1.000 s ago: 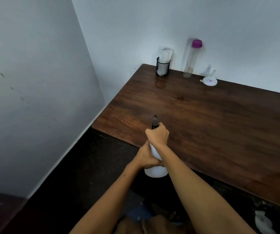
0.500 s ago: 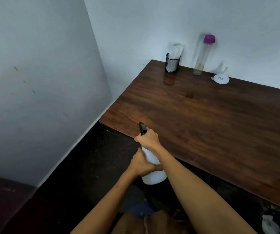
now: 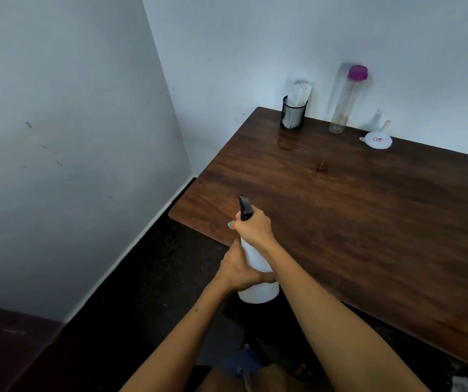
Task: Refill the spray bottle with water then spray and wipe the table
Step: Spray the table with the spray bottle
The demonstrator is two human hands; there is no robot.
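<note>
Cup left of bottle, funnel right.

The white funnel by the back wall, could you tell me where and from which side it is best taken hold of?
Grip the white funnel by its narrow spout, coming from above and slightly from the front. It lies mouth-down on the table with the spout pointing up and back toward the wall, so the spout is probably the easiest part to pinch; the wide rim sits low against the wood.

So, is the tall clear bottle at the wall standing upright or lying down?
Upright. The clear bottle stands on its base on the table, purple cap on top.
</note>
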